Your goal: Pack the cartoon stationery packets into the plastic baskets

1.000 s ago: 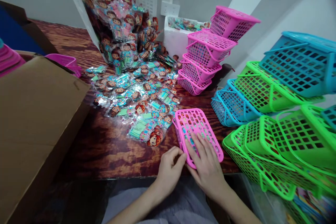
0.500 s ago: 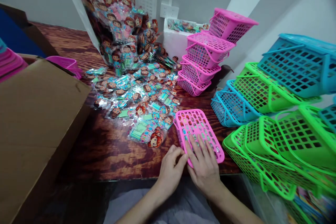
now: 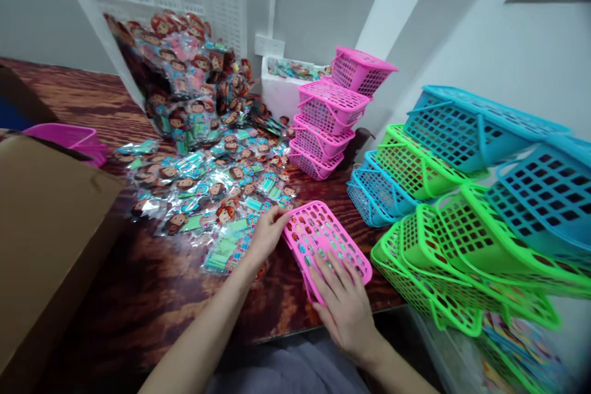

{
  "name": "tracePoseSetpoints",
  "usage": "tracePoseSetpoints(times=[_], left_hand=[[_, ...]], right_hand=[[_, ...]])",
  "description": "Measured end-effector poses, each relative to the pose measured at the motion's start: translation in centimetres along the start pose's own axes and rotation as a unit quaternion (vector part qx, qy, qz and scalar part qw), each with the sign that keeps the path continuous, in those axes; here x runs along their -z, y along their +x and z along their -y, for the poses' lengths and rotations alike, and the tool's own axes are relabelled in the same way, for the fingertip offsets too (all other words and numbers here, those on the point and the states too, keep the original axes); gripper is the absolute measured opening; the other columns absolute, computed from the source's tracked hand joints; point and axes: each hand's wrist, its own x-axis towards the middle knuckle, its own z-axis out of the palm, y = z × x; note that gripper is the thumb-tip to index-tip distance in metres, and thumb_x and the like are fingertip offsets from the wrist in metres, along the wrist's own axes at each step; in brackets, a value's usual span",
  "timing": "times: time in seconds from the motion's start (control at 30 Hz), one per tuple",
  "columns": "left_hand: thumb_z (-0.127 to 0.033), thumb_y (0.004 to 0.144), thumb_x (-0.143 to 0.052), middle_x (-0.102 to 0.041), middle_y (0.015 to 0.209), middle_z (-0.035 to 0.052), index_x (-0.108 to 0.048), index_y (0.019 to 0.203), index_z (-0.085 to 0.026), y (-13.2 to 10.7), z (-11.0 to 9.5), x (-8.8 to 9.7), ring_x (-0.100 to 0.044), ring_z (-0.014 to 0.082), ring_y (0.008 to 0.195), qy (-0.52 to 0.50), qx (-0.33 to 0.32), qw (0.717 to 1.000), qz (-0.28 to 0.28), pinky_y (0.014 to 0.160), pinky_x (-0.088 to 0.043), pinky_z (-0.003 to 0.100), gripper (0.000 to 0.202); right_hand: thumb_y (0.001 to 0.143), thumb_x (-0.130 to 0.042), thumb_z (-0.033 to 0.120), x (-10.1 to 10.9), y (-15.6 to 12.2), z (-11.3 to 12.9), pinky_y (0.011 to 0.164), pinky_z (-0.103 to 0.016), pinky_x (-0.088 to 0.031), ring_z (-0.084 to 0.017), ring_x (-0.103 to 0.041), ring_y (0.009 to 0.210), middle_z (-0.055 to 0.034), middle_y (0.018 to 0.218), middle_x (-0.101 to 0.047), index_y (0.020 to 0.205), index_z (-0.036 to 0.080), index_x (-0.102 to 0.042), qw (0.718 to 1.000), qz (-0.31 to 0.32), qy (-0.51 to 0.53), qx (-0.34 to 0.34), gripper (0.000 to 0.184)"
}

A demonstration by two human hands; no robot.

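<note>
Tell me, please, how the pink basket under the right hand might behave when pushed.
Boxy and broad, the pink basket probably slides rather than rolls or tips. Its perforated plastic lid may flex slightly under the right hand.

- Stacked pink baskets (image 3: 325, 114): four
- Front pink basket (image 3: 322, 231): one
- Far-left pink baskets (image 3: 69, 135): at least one
- Blue baskets (image 3: 452, 132): at least three
- Green baskets (image 3: 410, 169): at least four
- Packets (image 3: 187, 183): uncountably many

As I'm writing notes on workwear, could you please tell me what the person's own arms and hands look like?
The left hand and right hand are bare, with no gloves or rings to be seen. No sleeve, watch or bracelet shows on either forearm. Greyish clothing shows at the lap.
</note>
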Motion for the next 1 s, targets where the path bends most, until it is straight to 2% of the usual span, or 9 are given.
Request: tracePoseSetpoints(times=[0.13, 0.23, 0.33, 0.4, 0.47, 0.53, 0.6, 0.8, 1.0], left_hand=[[-0.039, 0.084, -0.051, -0.059, 0.073, -0.0019, -0.059, 0.079, -0.019, -0.3, 0.6, -0.2, -0.055, 0.0155, 0.069, 0.006, 0.009, 1.0, -0.002, 0.065, -0.044, 0.025, 0.022], [-0.041, 0.085, -0.048, -0.057, 0.073, -0.0018, -0.057, 0.08, -0.02, -0.4, 0.4, -0.1, -0.055, 0.016, 0.07, 0.03, 0.007, 0.999, 0.009, 0.064, -0.044, 0.025, 0.024], [-0.041, 0.084, -0.045, -0.057, 0.073, -0.0012, -0.055, 0.078, -0.02, 0.0, 0.1, 0.2, -0.055, 0.0172, 0.07, 0.076, 0.003, 0.997, 0.033, 0.065, -0.044, 0.027, 0.023], [-0.038, 0.084, -0.044, -0.058, 0.074, -0.0007, -0.054, 0.078, -0.021, 0.4, -0.3, 0.5, -0.057, 0.018, 0.072, 0.122, 0.004, 0.991, 0.052, 0.066, -0.045, 0.027, 0.021], [-0.033, 0.085, -0.042, -0.059, 0.075, -0.0002, -0.053, 0.079, -0.021, 0.8, -1.0, 0.9, -0.058, 0.0188, 0.074, 0.179, 0.008, 0.981, 0.069, 0.068, -0.046, 0.028, 0.018], [-0.025, 0.085, -0.041, -0.061, 0.076, 0.0012, -0.055, 0.079, -0.021, 1.4, -2.1, 0.8, -0.059, 0.0205, 0.077, 0.247, 0.016, 0.965, 0.084, 0.071, -0.046, 0.029, 0.016], [-0.016, 0.083, -0.042, -0.063, 0.081, 0.0047, -0.058, 0.082, -0.02, 2.3, -3.7, 0.1, -0.061, 0.0233, 0.083, 0.314, 0.014, 0.944, 0.098, 0.076, -0.045, 0.033, 0.017], [-0.024, 0.091, -0.049, -0.065, 0.112, 0.0123, -0.066, 0.102, -0.018, 5.8, -7.6, -6.1, -0.059, 0.0266, 0.109, 0.415, -0.05, 0.893, 0.166, 0.094, -0.041, 0.034, 0.021], [-0.042, 0.096, -0.047, -0.069, 0.101, 0.0079, -0.07, 0.089, -0.021, 7.6, -6.1, -8.4, -0.065, 0.0244, 0.096, 0.423, -0.038, 0.874, 0.238, 0.081, -0.045, 0.031, 0.031]], right_hand=[[0.093, -0.04, 0.025, -1.7, -0.4, 0.2, 0.106, -0.048, -0.038, -0.03, -0.039, 0.141, -0.0082, 0.146, -0.053, 0.145, 0.019, -0.048, 0.991, -0.122, 0.045, -0.017, 0.052], [0.096, -0.035, 0.028, -1.8, -0.8, 0.2, 0.107, -0.047, -0.039, -0.028, -0.04, 0.14, -0.0065, 0.145, -0.054, 0.143, 0.021, -0.049, 0.987, -0.132, 0.09, -0.031, 0.05], [0.098, -0.039, 0.029, -1.8, -1.7, -0.5, 0.114, -0.052, -0.031, -0.029, -0.032, 0.144, -0.0076, 0.152, -0.045, 0.147, 0.022, -0.045, 0.962, -0.155, 0.16, -0.158, 0.05], [0.099, -0.043, 0.035, -2.3, -2.4, -1.2, 0.116, -0.053, -0.028, -0.029, -0.033, 0.144, -0.0097, 0.154, -0.042, 0.148, 0.021, -0.042, 0.874, -0.236, 0.244, -0.348, 0.051], [0.098, -0.043, 0.048, -3.2, -2.8, -1.8, 0.113, -0.049, -0.034, -0.029, -0.042, 0.138, -0.0106, 0.15, -0.048, 0.144, 0.02, -0.048, 0.73, -0.275, 0.38, -0.497, 0.054], [0.095, -0.043, 0.061, -3.9, -2.7, -2.3, 0.107, -0.045, -0.042, -0.029, -0.052, 0.129, -0.0097, 0.139, -0.059, 0.133, 0.02, -0.059, 0.593, -0.262, 0.53, -0.547, 0.058], [0.091, -0.047, 0.066, -4.0, -2.2, -2.6, 0.101, -0.042, -0.047, -0.029, -0.059, 0.119, -0.0073, 0.126, -0.068, 0.12, 0.022, -0.068, 0.517, -0.254, 0.618, -0.536, 0.057], [0.084, -0.062, 0.055, -2.5, -0.4, -3.6, 0.085, -0.032, -0.049, -0.023, -0.063, 0.097, -0.0024, 0.102, -0.071, 0.102, 0.023, -0.071, 0.534, -0.262, 0.619, -0.512, 0.037], [0.089, -0.059, 0.056, -3.3, 0.4, -3.7, 0.069, -0.026, -0.046, -0.017, -0.056, 0.075, 0.0024, 0.078, -0.062, 0.089, 0.023, -0.063, 0.505, -0.241, 0.627, -0.541, 0.033]])
